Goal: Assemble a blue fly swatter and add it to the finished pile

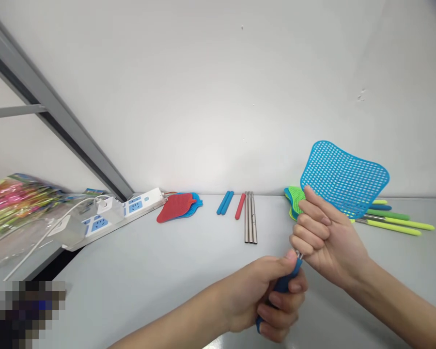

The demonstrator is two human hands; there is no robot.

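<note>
My left hand [272, 298] is shut around a blue rubber handle sleeve [285, 283], whose lower end pokes out below my fingers. My right hand [327, 237] is closed in a loose fist just beyond it, holding a blue plastic mesh fly swatter head [345, 179] upright behind the knuckles. A small bit of bright metal wire [298, 254] shows between the two hands, where the sleeve's tip meets my right fingers. The swatter's stem is hidden inside my right fist.
On the grey table lie stacked red and blue swatter heads [176, 207], blue sleeves [224, 202], a red sleeve [240, 206], metal rods [250, 218], green heads [294, 201] and green-handled swatters [392, 223]. A white power strip [138, 203] and bagged colourful goods [18, 203] sit left.
</note>
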